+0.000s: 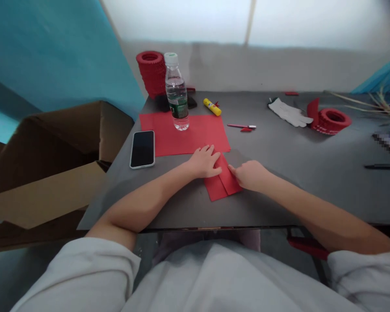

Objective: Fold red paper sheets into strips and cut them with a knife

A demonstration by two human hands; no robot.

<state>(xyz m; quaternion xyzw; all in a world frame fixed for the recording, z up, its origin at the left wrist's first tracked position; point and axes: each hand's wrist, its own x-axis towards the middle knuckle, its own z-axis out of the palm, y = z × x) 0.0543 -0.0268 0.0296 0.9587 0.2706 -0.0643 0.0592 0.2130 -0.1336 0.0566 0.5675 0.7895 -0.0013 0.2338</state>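
Note:
A folded red paper [218, 187] lies on the grey table in front of me, with a flap edge running lengthwise across it. My left hand [205, 162] rests flat on its upper left part, fingers spread. At the paper's right edge is my right hand [249, 174], its index finger extended onto the paper and the other fingers curled in. Behind my left hand a larger red sheet [195, 132] is spread out, and a clear water bottle [177, 95] with a white cap stands on it.
Left of the sheet lies a phone [143, 149]. A yellow glue stick [212, 107], a pen [242, 126], a white glove [289, 112] and a red paper roll [332, 121] are further back. A stacked red roll [151, 73] stands back left, beyond a cardboard box [48, 190].

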